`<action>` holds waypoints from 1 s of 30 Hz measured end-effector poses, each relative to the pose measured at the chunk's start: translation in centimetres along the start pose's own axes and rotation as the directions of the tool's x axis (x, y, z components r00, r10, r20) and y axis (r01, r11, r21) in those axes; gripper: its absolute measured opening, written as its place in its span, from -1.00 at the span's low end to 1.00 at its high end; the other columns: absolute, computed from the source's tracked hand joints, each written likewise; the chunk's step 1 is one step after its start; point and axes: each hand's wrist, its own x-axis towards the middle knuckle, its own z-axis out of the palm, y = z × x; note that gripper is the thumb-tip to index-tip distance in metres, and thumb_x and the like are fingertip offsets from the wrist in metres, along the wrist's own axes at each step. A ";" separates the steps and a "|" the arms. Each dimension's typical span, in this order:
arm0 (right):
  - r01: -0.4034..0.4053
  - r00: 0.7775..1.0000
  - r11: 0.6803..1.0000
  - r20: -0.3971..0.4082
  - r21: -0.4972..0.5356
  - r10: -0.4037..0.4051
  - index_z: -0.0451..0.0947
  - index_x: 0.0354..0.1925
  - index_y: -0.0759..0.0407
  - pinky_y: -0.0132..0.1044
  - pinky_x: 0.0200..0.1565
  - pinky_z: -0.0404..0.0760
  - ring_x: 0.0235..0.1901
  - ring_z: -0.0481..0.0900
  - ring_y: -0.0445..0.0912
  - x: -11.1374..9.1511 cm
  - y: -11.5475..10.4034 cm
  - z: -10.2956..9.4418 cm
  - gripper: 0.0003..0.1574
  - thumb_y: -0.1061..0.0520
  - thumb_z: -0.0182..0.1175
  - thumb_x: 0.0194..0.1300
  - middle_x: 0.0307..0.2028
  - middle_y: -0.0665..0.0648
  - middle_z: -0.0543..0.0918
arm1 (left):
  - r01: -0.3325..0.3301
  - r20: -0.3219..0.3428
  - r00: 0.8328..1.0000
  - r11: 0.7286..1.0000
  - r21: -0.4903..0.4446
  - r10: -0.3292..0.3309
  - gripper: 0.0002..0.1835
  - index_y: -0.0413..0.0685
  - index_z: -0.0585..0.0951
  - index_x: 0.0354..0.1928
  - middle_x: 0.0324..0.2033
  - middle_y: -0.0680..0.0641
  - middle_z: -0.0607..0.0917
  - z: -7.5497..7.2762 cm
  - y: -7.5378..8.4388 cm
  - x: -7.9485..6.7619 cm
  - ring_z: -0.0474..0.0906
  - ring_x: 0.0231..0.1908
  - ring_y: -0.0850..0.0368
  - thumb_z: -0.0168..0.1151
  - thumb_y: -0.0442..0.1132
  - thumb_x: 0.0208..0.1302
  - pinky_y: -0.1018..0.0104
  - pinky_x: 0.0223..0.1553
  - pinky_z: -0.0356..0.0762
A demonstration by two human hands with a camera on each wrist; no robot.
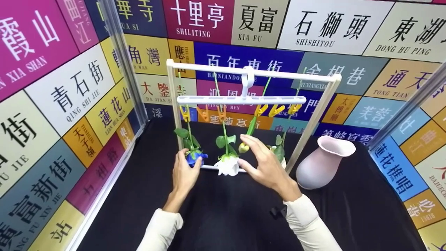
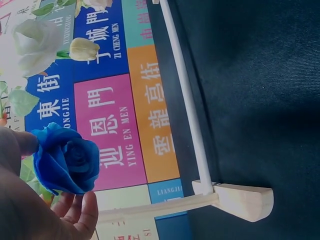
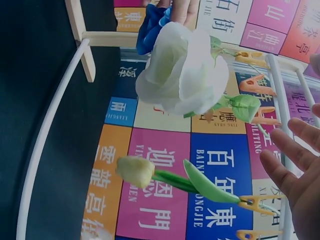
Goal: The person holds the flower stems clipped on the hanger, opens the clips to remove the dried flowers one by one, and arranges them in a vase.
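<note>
A blue rose (image 1: 196,159) hangs upside down at the left of a white clip hanger (image 1: 209,101). My left hand (image 1: 184,173) holds its bloom between thumb and fingers; in the left wrist view the blue rose (image 2: 70,157) faces the camera. A white rose (image 1: 228,166) hangs head down in the middle, and beside it a pale yellow tulip (image 1: 244,148). My right hand (image 1: 266,164) is raised by the tulip, its fingers spread and holding nothing. In the right wrist view the tulip (image 3: 135,171) hangs apart from the right hand (image 3: 305,175).
Yellow and orange clips (image 1: 222,113) line the hanger, which hooks over a wooden frame (image 1: 313,116). Another flower with green leaves (image 1: 278,151) hangs partly behind the right hand. A pink-grey vase (image 1: 318,167) stands right of the frame on black cloth (image 1: 223,216).
</note>
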 end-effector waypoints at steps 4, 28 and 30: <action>-0.021 0.999 0.999 -0.025 0.024 0.022 0.27 0.44 0.04 -0.21 0.35 0.32 0.35 0.37 -0.12 0.7 -0.1 0.6 -0.19 -0.03 0.28 0.31 0.37 0.06 0.41 | 0.010 0.007 1.000 1.000 0.002 -0.010 -0.41 -0.08 0.45 0.17 0.11 -0.16 0.58 0.0 -0.1 0.0 0.59 -0.01 -0.23 0.41 -0.03 0.14 -0.09 -0.03 0.50; -0.082 0.994 0.961 -0.051 0.264 0.099 0.39 0.31 0.16 -0.23 -0.02 0.63 0.12 0.58 0.02 6.9 -2.6 5.5 -0.34 -0.04 0.27 0.33 0.20 0.15 0.54 | -0.036 0.003 0.999 0.998 0.047 0.036 -0.48 -0.13 0.56 0.12 -0.06 -0.16 0.58 -0.1 -0.3 0.0 0.60 -0.16 -0.19 0.41 -0.09 0.13 -0.06 -0.15 0.52; -0.092 0.993 0.952 -0.047 0.292 0.111 0.40 0.30 0.17 -0.22 -0.03 0.63 0.12 0.58 0.02 7.3 -2.7 5.8 -0.34 -0.03 0.28 0.33 0.20 0.15 0.54 | -0.041 0.004 0.999 0.998 0.050 0.041 -0.48 -0.13 0.56 0.11 -0.07 -0.16 0.59 -0.1 -0.4 0.0 0.60 -0.16 -0.18 0.41 -0.09 0.14 -0.05 -0.15 0.52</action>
